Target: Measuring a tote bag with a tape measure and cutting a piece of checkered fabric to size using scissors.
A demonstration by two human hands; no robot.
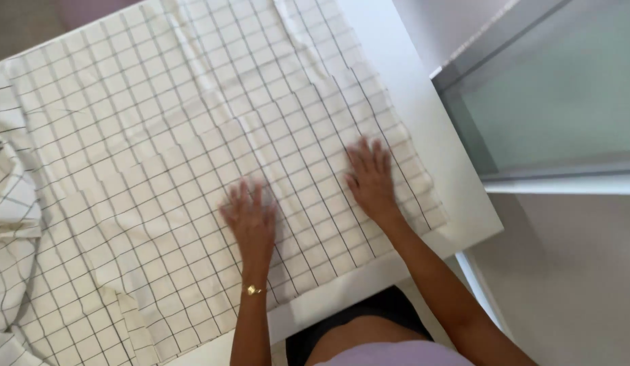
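A cream cloth with a thin black grid (159, 135) lies spread flat over a white table (457, 203). My left hand (250, 220) rests palm down on the cloth near its front edge, fingers slightly apart, a gold bracelet on the wrist. My right hand (370, 177) also lies flat on the cloth, further right and close to its right edge. Neither hand grips anything. Fold creases run across the fabric between and above the hands.
A second piece of the same grid cloth (10, 203) is bunched up at the left edge. A glass panel in a grey frame (552, 95) stands to the right of the table. The table's front edge is close to my body.
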